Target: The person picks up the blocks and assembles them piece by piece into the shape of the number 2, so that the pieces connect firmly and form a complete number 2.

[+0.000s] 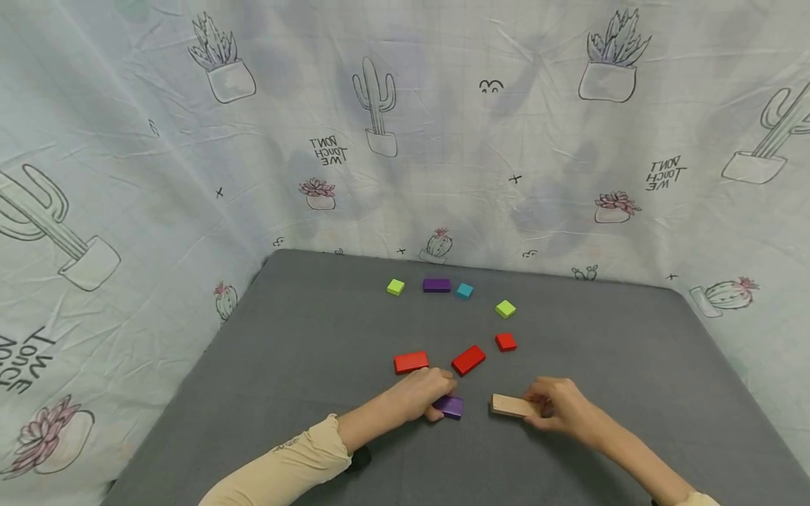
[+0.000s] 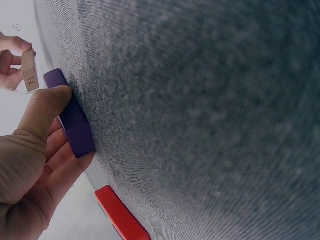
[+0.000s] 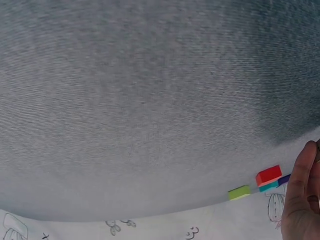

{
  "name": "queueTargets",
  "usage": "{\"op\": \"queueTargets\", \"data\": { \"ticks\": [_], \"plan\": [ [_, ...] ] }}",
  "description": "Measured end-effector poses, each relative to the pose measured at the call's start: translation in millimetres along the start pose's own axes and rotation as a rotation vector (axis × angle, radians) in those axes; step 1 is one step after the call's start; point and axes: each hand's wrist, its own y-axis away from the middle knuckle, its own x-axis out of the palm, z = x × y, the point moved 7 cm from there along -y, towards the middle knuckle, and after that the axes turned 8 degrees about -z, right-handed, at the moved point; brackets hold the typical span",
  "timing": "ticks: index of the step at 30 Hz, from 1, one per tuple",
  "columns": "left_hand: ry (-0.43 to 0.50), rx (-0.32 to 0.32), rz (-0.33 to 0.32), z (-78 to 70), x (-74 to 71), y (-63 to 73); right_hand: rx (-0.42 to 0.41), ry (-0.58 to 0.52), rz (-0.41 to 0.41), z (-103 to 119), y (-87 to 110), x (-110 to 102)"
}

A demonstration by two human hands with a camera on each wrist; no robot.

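Note:
In the head view my left hand (image 1: 422,392) grips a purple rectangular block (image 1: 449,407) close over the grey tabletop. The left wrist view shows the thumb on one side of this purple block (image 2: 75,125) and fingers on the other. To its right, my right hand (image 1: 560,406) pinches one end of a plain wooden block (image 1: 508,405), whose other end points toward the left hand. Dark markings show on the end of the wooden block (image 2: 30,72). Just beyond the left hand lies a red rectangular block (image 1: 411,362), with another red block (image 1: 469,360) set at an angle to its right.
A small red block (image 1: 506,342) lies beyond the wooden one. Farther back are two lime green blocks, one left (image 1: 395,287) and one right (image 1: 505,309), a purple block (image 1: 436,285) and a blue block (image 1: 465,291). A cactus-print cloth (image 1: 443,126) hangs behind the grey table (image 1: 304,337).

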Motion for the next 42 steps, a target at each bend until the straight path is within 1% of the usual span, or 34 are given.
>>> {"op": "queueTargets", "data": {
  "ticks": [5,11,16,23,30,36,42],
  "plan": [
    [-0.004,0.005,-0.009,-0.9,-1.4,-0.2,-0.039,-0.002,-0.016,2.3,-4.0,4.7],
    [0.000,0.026,-0.029,-2.0,-2.9,0.4,-0.047,-0.036,-0.004,6.0,-8.4,9.6],
    [0.007,0.033,-0.040,-2.1,-3.3,0.5,-0.051,-0.041,0.006,8.4,-12.7,12.3],
    [-0.003,0.016,-0.016,-1.1,-3.5,-1.1,-0.054,-0.048,0.017,8.9,-17.2,15.3],
    [-0.007,0.003,-0.007,-1.3,-2.9,-1.4,-0.096,-0.040,0.014,11.1,-20.2,17.7],
    [-0.010,-0.007,0.007,-1.4,-2.1,-1.7,-0.067,-0.038,0.034,11.3,-21.9,20.8],
    [-0.021,0.001,-0.002,-1.6,-1.1,-1.7,-0.003,-0.054,0.093,9.4,-23.6,24.4]
  ]
}}
